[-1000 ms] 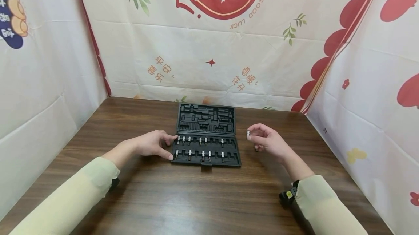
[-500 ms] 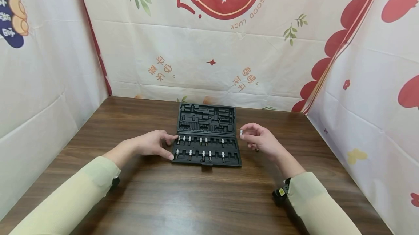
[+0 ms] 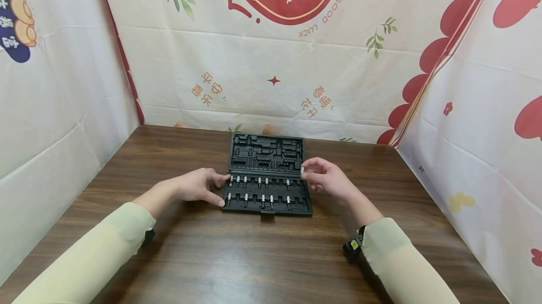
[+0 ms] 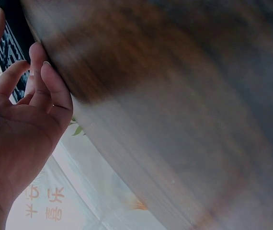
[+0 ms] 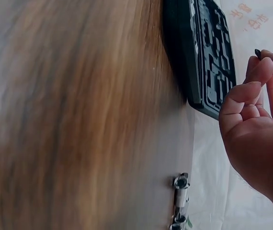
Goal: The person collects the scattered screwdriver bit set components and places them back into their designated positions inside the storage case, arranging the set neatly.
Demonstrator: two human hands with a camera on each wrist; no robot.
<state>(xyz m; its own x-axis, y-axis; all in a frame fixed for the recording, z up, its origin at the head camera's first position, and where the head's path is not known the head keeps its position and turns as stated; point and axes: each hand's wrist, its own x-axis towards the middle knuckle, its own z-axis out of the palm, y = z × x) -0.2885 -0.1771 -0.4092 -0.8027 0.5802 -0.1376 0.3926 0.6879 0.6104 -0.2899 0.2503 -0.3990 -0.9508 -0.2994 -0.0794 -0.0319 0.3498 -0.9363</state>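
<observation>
Bit case (image 3: 271,173), open | eleven bits (image 3: 263,199), two rows | hands: left (image 3: 202,185) spread at rim, right (image 3: 327,180) pinching metal bit (image 3: 302,170)

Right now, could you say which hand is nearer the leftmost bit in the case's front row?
The left hand: its thumb touches the front left corner of the case, beside that bit. The right hand is farther, by the right edge, pinching a small piece.

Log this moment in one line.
left grip: touching case, left edge | right grip: pinching small bit | case: open, partly filled
</observation>
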